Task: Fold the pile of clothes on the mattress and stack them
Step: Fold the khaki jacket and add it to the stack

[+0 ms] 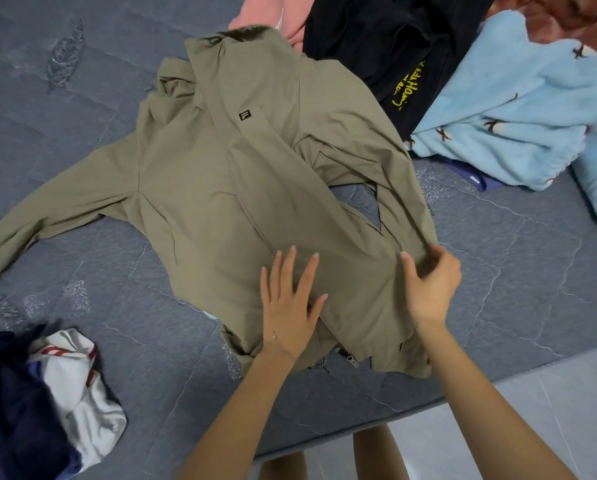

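A khaki jacket [241, 188] is laid out front-up in the middle of a grey quilted mattress [497, 306], with its collar pointed away from the viewer and its hem nearest the mattress edge. One sleeve is stretched out flat towards the left of the frame; the other side is folded inward over the body, so that a small gap of mattress is seen through it. A small black logo patch [245, 115] is sewn on the chest, and a zip pull [350, 360] is seen at the hem.

The left hand [290, 306] is pressed flat on the lower front of the jacket, fingers straight and spread. Just beside it, at the jacket's right edge, the right hand [432, 285] is curled, and a fold of the khaki fabric is pinched between thumb and fingers.

Beyond the collar, unfolded clothes are heaped: a pink garment [272, 15], a black garment [376, 39] with yellow lettering that touches the jacket's shoulder, a light blue fleece [518, 112] with small dark marks, and a rust-brown garment [567, 19] at the far corner. At the near left, well apart from the jacket, a navy garment [9, 403] and a white garment [78, 386] with red stripes are bunched together. Pale floor tiles [549, 410] are seen below the mattress edge
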`<state>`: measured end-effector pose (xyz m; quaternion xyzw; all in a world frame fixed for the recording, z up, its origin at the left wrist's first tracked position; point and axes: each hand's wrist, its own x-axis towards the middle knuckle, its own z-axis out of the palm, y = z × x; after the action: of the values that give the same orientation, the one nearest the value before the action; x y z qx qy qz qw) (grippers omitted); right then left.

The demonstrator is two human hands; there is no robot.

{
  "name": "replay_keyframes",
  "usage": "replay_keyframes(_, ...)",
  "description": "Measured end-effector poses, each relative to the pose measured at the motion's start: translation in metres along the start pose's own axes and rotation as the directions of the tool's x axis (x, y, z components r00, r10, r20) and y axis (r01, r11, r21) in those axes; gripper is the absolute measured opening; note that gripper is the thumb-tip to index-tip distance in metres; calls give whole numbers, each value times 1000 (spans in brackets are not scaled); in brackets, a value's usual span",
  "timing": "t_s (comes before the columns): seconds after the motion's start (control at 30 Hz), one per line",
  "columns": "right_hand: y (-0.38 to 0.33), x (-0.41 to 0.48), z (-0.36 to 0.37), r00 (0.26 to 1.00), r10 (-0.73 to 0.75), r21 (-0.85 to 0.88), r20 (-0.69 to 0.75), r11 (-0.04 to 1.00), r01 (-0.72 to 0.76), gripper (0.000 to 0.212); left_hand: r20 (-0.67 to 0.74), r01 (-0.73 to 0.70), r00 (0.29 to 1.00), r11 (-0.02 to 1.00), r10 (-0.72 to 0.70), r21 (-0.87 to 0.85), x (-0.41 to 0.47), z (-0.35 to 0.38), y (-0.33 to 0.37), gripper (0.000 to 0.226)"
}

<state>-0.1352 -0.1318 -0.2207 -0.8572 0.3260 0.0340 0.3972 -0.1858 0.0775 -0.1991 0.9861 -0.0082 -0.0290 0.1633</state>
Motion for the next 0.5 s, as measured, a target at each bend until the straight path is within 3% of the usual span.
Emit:
replay_keyframes(0.1, 4, 18, -6, 993, 111, -104, -48, 988, -115, 75, 272, -59, 962, 974, -2, 217, 12, 12, -9, 74)
replay_keyframes(0.13, 7, 23, -8, 988, 148, -157, -38, 976, -152, 72, 350, -67, 936, 962, -31, 264, 14, 19, -15, 77)
replay_keyframes(0.23, 14, 35, -17, 988, 144, -158, 52, 978, -134, 16, 419, -63, 905, 947, -79, 314, 16, 30, -28, 80)
replay_keyframes(0.37, 11, 47, -28, 978, 143, 115, 152, 980, -161, 41, 217, 27, 975, 997, -43, 74, 33, 12, -7, 61)
replay_keyframes(0.5, -9, 55, -30, 964, 121, 251, 239, 951, -181, 39, -88, 18, 996, 997, -24, -70, 98, -14, 16, 44)
